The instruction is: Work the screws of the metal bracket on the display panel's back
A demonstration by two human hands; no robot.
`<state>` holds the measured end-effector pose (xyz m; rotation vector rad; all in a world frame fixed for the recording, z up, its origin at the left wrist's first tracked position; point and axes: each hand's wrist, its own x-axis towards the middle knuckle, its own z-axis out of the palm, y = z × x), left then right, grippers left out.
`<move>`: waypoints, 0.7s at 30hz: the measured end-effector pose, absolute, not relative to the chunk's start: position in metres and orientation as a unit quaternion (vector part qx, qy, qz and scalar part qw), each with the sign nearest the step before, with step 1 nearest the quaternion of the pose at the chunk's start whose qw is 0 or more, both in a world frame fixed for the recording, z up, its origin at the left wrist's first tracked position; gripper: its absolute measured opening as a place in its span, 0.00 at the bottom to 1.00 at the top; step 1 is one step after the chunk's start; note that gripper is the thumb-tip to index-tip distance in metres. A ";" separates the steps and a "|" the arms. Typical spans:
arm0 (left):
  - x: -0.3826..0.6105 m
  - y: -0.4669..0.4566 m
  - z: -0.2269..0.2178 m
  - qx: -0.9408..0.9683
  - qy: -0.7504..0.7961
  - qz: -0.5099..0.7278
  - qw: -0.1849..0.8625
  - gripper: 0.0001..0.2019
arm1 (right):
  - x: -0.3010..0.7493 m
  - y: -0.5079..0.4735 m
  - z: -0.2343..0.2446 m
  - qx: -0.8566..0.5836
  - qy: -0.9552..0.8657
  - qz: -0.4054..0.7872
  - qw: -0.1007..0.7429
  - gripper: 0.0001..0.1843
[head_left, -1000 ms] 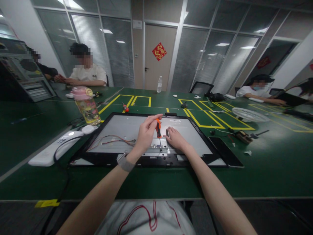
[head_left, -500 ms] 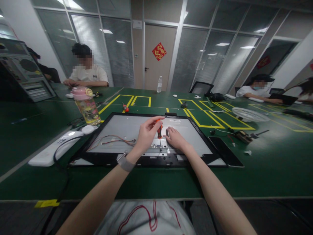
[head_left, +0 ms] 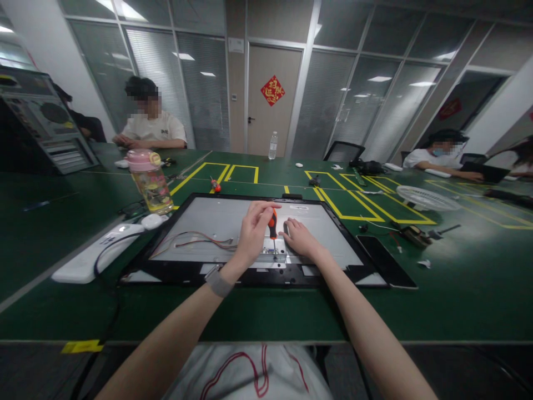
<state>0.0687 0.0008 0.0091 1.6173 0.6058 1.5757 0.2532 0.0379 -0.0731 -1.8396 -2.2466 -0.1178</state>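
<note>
A flat display panel (head_left: pixel 208 219) with a grey back and black frame lies on the green table. My left hand (head_left: pixel 254 230) is closed on the orange and black handle of a screwdriver (head_left: pixel 273 225), which stands upright with its shaft pointing down. The tip meets a small metal bracket strip (head_left: pixel 266 259) near the panel's front edge; any screw under it is too small to make out. My right hand (head_left: pixel 300 238) rests open on the panel, just right of the screwdriver. Thin coloured wires (head_left: pixel 204 239) run across the panel to the left of my left hand.
A white power strip (head_left: pixel 97 253) and a pink-lidded bottle (head_left: pixel 147 178) are on the left. To the right lie a black phone (head_left: pixel 383 261) and a dark tool (head_left: pixel 416 233). A computer case (head_left: pixel 50 122) stands far left. Co-workers sit across the table.
My left hand has turned slightly around the screwdriver handle, its fingers now bunched differently at the top. The screwdriver stays upright on the bracket. My right hand keeps its place.
</note>
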 end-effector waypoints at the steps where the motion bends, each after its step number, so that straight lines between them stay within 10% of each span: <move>1: 0.068 0.000 0.010 0.646 0.245 0.619 0.374 0.09 | 0.253 0.038 -0.073 -0.628 -0.768 -0.041 0.118 0.25; 21: 0.068 0.000 0.006 0.677 0.232 0.591 0.372 0.13 | 0.247 0.031 -0.065 -0.621 -0.769 -0.026 0.149 0.22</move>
